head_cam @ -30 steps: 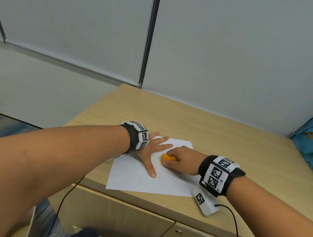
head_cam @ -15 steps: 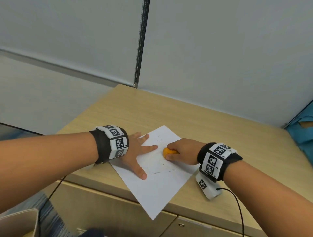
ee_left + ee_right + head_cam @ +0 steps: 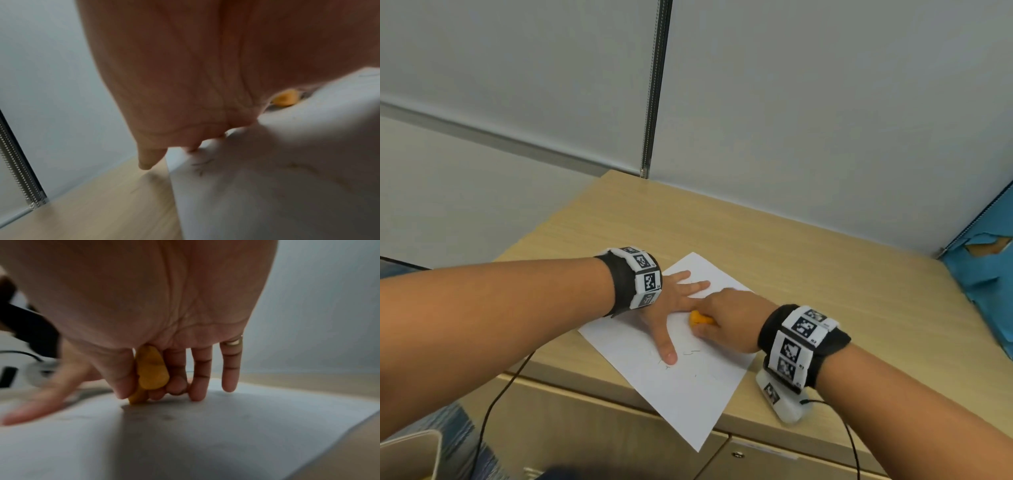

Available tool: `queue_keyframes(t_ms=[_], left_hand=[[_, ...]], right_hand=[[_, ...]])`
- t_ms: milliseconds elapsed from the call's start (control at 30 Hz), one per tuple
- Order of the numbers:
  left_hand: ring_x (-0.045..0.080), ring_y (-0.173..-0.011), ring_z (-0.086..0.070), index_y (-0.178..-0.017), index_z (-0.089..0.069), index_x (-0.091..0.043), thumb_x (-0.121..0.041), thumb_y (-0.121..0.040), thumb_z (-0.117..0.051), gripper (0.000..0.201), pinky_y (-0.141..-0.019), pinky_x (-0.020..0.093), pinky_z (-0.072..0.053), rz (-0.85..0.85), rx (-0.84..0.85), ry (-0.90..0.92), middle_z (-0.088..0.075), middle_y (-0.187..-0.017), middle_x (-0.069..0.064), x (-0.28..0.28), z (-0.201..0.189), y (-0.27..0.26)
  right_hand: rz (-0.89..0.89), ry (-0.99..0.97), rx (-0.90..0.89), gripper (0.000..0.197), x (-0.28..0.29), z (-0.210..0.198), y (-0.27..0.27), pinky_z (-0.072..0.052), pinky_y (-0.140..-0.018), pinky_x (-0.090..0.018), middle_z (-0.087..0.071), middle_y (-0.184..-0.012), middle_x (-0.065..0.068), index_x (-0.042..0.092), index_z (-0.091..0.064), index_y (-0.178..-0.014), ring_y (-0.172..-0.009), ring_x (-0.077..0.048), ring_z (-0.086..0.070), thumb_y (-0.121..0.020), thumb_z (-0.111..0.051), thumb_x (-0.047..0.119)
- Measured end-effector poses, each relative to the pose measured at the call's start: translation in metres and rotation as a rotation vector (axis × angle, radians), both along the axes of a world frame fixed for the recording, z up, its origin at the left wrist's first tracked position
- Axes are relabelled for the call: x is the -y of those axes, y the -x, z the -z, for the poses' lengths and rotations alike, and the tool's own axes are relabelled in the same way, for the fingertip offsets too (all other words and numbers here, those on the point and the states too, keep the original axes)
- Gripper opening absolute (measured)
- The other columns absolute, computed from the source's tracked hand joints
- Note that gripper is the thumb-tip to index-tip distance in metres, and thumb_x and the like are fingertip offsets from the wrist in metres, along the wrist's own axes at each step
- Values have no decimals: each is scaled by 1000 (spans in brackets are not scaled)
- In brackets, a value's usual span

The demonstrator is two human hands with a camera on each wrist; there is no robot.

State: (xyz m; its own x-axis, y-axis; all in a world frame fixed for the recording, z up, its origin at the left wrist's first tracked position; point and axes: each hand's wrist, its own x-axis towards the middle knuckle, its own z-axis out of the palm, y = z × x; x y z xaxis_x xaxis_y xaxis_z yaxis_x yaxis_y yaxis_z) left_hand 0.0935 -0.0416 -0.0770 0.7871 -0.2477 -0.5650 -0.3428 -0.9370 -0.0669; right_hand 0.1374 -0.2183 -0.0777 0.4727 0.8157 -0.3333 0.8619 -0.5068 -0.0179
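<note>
On the worktop, a blue carton beside its right edge, lies a paper sheet. The left hand, spread open, presses it flat; the right hand pinches a half-hidden orange eraser onto it.

Even, soft room light in the sharp, edge-bowed head view; both wrist views dim, blurred, with shadowed paper.
</note>
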Motion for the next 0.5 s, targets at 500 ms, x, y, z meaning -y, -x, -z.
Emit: queue_keyframes(t_ms=[500], left_hand=[[28, -147, 30, -148, 24, -49, -78, -67, -69, 127, -112, 66, 9, -6, 3, -11, 36, -158, -11, -2, 9, -5]], right_hand=[[17, 3, -30, 36, 0, 0, -3, -47, -70, -36, -54, -73, 7, 31, -46, -71, -73, -17, -56, -101, -44, 50]])
